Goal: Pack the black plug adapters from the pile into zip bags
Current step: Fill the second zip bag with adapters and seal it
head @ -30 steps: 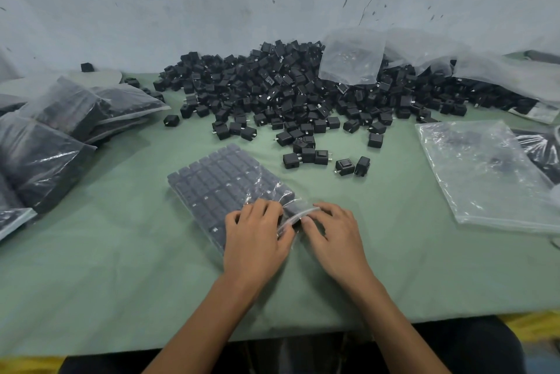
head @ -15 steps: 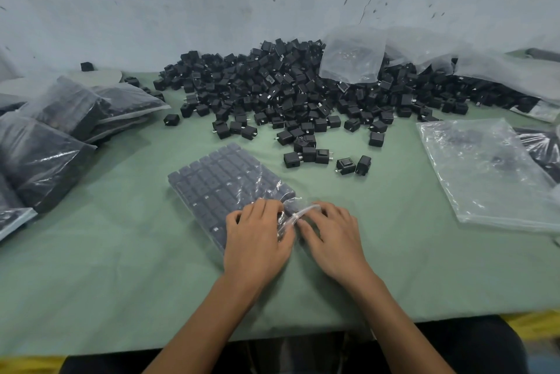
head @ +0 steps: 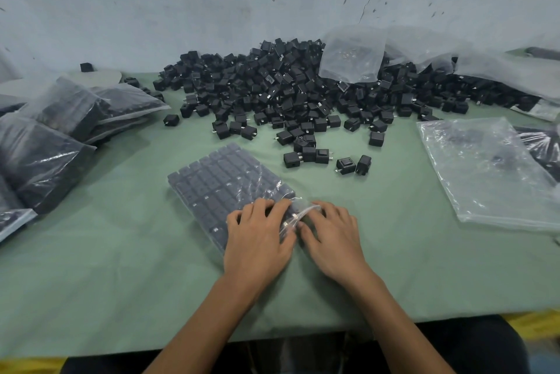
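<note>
A clear zip bag (head: 221,182) packed with neat rows of black plug adapters lies flat on the green cloth in front of me. My left hand (head: 257,237) presses palm-down on the bag's near corner, fingers spread. My right hand (head: 330,237) lies beside it, its fingertips on the bag's crumpled zip edge (head: 298,216). A large pile of loose black plug adapters (head: 291,92) spreads along the wall behind, with a few strays (head: 345,165) nearer the bag.
Filled bags (head: 51,137) are stacked at the left. A stack of flat unfilled zip bags (head: 485,167) lies at the right, and more crumpled plastic (head: 351,55) rests on the pile at the back. The table's front edge runs just below my forearms.
Both hands have stayed on the bag's zip end, with only slight finger shifts along the edge. The bag has not moved.
</note>
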{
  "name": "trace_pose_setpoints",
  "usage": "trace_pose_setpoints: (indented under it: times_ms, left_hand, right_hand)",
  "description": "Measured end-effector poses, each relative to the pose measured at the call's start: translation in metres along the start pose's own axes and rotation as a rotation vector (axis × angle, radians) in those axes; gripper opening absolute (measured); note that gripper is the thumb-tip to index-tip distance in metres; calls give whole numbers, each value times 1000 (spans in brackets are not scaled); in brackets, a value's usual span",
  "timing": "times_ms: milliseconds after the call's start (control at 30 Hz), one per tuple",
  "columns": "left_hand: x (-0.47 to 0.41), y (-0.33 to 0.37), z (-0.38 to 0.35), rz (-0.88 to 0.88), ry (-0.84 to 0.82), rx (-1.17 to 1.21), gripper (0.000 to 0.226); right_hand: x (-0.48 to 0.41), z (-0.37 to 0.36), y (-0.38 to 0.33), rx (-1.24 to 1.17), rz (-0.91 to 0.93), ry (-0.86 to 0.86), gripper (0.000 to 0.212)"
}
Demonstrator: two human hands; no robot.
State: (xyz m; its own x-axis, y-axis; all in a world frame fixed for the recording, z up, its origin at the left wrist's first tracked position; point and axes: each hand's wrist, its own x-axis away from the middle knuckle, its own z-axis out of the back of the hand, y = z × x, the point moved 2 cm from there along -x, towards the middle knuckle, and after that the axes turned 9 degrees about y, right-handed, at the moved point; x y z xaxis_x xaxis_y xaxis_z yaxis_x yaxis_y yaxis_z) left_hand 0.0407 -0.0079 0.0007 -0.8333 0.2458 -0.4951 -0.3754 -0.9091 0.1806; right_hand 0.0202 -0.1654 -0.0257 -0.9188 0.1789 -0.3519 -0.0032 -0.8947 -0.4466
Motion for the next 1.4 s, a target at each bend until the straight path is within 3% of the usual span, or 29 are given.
trace_pose_setpoints:
  times_ms: [767,867,1000,1100,1300,1400]
  left_hand:
    - [-1,2,0,-64,-21,-90,33]
    - [0,2,0,-60,-24,-81,33]
    - [0,0,-2,-60,-15,-80,34]
    - [0,-1,-3,-57,-5,-75,34]
    - [-1,2,-2,-46,-16,-62,35]
    - [0,2,-1,-39,-26,-57,36]
  right_hand:
    - [2,0,-3,35,41,17,24]
    - [1,3,0,-81,-15,44,21]
    - [-2,9,7,-429,-253,130,13]
    - [-5,15,12,-487,-297,173,13]
    - [-31,28,41,-392,-296,250,13]
    - [-52,34,61,-151,-279,313,37]
